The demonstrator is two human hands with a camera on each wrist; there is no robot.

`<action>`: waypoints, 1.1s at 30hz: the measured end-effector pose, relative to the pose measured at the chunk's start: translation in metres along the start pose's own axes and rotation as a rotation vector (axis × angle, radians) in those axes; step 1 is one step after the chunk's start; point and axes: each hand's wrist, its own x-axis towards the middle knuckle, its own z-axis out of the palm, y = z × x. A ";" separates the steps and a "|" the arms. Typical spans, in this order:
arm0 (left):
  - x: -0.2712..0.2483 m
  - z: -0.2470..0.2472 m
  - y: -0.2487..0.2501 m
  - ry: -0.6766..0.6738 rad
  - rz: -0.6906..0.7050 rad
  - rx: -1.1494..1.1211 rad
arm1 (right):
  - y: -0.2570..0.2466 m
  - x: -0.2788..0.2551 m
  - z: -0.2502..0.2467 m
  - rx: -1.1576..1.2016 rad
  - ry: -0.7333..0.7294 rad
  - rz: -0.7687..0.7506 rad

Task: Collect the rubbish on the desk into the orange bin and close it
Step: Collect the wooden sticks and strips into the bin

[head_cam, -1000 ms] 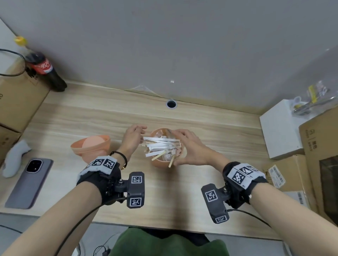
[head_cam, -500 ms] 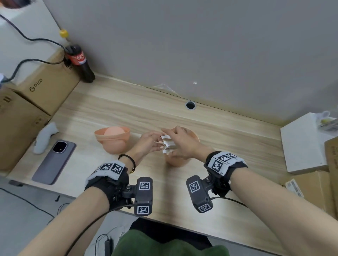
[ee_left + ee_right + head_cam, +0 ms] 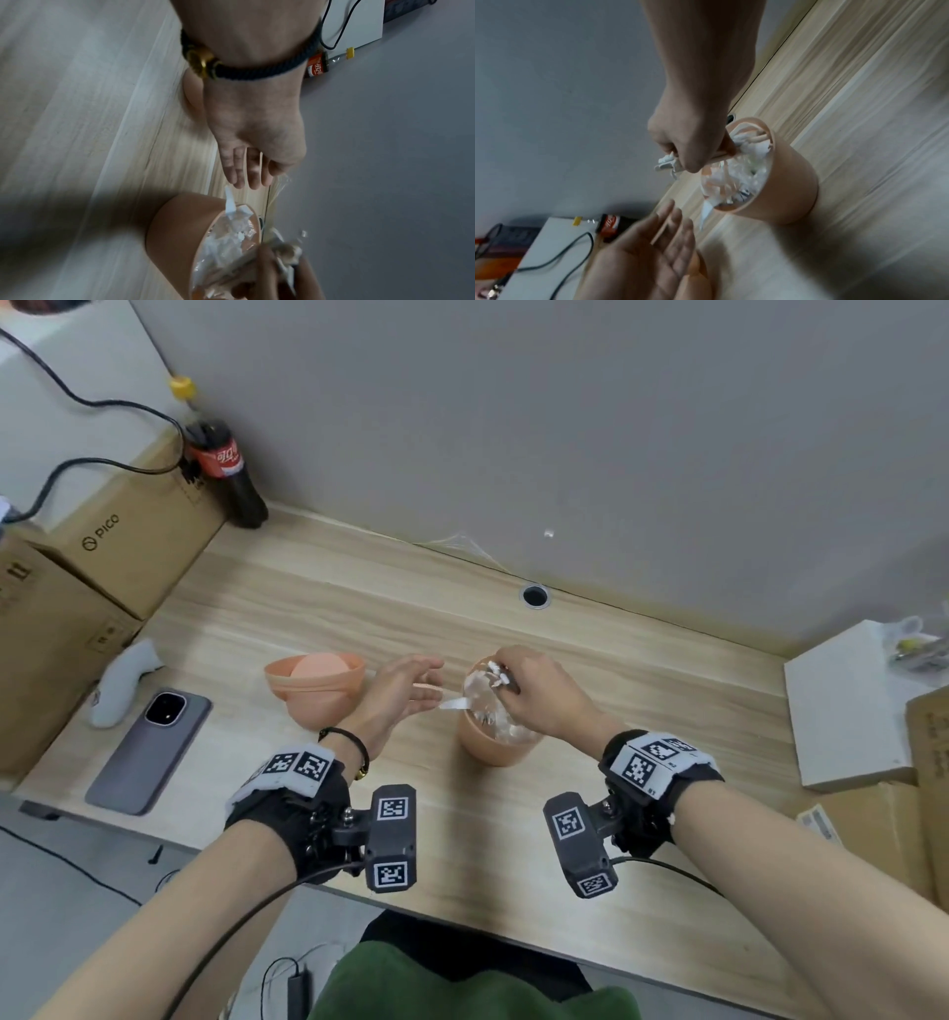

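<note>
Beside the bin (image 3: 493,742), only head view shows its lid (image 3: 314,683).

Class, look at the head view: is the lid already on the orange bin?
No. The lid lies upside down on the desk, left of the orange bin, whose mouth is open and stuffed with rubbish.

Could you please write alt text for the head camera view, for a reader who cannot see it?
The right hand grips a bunch of white paper strips and wooden sticks over the round orange plastic bin on the pale wooden desk. The left hand is open beside it, near the bin's orange domed lid.
</note>
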 end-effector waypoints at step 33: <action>0.024 0.059 0.015 -0.102 0.317 1.129 | 0.026 -0.022 0.005 0.133 0.100 0.214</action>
